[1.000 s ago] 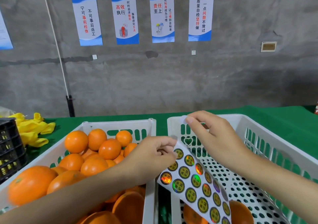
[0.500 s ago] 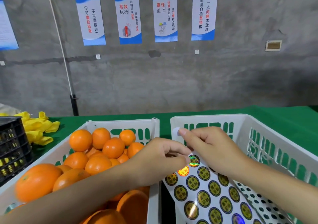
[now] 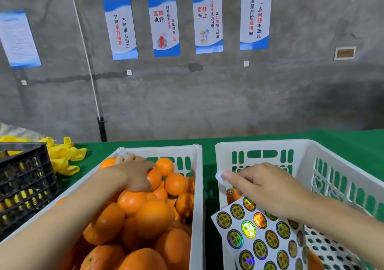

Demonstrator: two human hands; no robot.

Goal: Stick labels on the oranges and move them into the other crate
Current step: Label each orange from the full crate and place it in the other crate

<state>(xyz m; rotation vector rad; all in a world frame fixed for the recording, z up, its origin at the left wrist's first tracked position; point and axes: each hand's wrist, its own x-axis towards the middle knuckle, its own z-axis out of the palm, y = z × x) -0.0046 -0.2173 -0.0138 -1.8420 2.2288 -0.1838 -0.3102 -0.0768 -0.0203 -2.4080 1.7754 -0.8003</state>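
your left grip (image 3: 133,174) lies low over the far end of the heap of oranges (image 3: 152,217) in the left crate (image 3: 197,197), centre-left of the frame, fingers draped over one fruit. i judge you are choosing the next orange to label, but i cannot tell whether the grip has closed on one or only rests there.

your right grip (image 3: 266,188) hangs over the right crate (image 3: 307,147), centre-right. it pinches a single peeled label (image 3: 219,176) at the tip of forefinger and thumb, pale back turned to you, pointed toward the left crate, likely so it is ready to meet the fruit. the label sheet (image 3: 255,236) sits tucked under the same palm, lower right, probably kept close for the next peel.

the labels are round, dark with a gold rim, and some flash rainbow. the oranges are bright, smooth and tightly heaped. a labelled orange (image 3: 232,195) shows low in the right crate, so i judge the task barely begun. both crates stand on the green counter (image 3: 342,141).
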